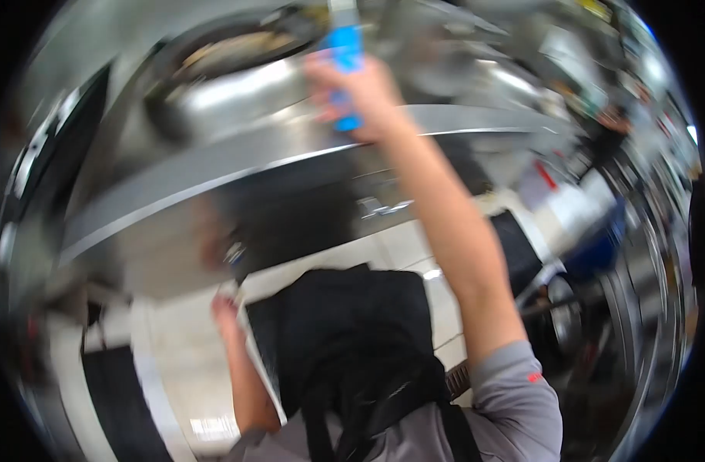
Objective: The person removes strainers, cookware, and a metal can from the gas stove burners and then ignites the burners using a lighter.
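Observation:
My right hand [364,92] is closed around the blue handle [346,46] of a utensil, held up over the steel counter. Its pale upper part runs out of the top of the head view, so its kind does not show. Just left of this hand lies a round, dark-rimmed pan [179,46] with something brownish in it, smeared by motion. My left hand [226,312] hangs low beside my black apron, below a small shiny knob [235,251] on the counter's front. Blur hides its fingers and whether they hold anything.
The steel counter edge [291,150] curves across in front of me. Blurred metal cookware [445,65] stands at the back right. Farther right are a blue bin [599,242] and another person's hand [614,119]. Black mats [121,400] lie on the pale tiled floor.

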A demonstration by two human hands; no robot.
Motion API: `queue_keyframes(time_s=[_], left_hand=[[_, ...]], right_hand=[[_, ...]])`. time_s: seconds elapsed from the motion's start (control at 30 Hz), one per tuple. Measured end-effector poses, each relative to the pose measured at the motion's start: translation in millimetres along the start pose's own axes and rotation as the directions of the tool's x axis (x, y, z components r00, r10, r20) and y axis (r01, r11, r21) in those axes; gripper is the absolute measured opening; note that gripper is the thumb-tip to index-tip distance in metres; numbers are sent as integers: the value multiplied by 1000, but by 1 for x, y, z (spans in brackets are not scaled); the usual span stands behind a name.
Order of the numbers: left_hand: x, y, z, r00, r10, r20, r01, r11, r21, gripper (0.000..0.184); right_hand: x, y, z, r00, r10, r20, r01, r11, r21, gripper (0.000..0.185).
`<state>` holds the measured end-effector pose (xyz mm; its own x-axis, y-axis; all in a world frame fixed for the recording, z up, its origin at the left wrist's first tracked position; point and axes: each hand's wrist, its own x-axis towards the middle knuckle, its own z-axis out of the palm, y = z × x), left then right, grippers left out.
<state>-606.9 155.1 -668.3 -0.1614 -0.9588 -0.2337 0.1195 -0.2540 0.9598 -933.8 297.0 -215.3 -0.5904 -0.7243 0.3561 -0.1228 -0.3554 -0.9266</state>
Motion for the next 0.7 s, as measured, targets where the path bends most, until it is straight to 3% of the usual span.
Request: queue_keyframes(time_s=[0.07, 0.1, 0.13, 0.27, 0.33, 0.43, 0.5, 0.63, 0.7], left_hand=[[-33, 50, 18, 1000, 0, 4, 0, 1000, -2, 18], [-45, 67, 25, 999, 24, 48, -24, 1000, -12, 17], [-55, 81, 33, 994, 98, 56, -98, 995, -1, 19], [-77, 115, 66, 981, 184, 58, -174, 974, -143, 24], [-94, 135, 76, 974, 205, 94, -191, 972, -138, 26], [-105, 156, 94, 923, 339, 184, -280, 917, -285, 38], [-115, 179, 109, 953, 257, 159, -204, 935, -291, 38], [-122, 196, 124, 997, 71, 44, -59, 972, -226, 39], [-123, 199, 126, 999, -47, 23, 51, 971, -235, 38]], right_hand=[[6, 14, -5, 999, -8, 33, 8, 1000, -19, 31], [3, 9, -3, 999, 47, 26, -49, 996, 76, 33], [2, 10, -3, 999, -11, 49, 9, 998, 57, 37], [18, 21, -18, 976, -16, 219, -27, 981, 191, 36], [4, 14, -12, 974, -28, 223, -7, 988, 154, 44], [-8, 5, 4, 986, -54, 156, 44, 997, 71, 55], [-4, 4, 10, 991, -44, 125, 37, 998, 57, 69], [7, 5, 9, 994, 107, 24, -109, 988, 107, 69], [9, -2, 5, 984, 163, 67, -165, 986, 32, 66]])
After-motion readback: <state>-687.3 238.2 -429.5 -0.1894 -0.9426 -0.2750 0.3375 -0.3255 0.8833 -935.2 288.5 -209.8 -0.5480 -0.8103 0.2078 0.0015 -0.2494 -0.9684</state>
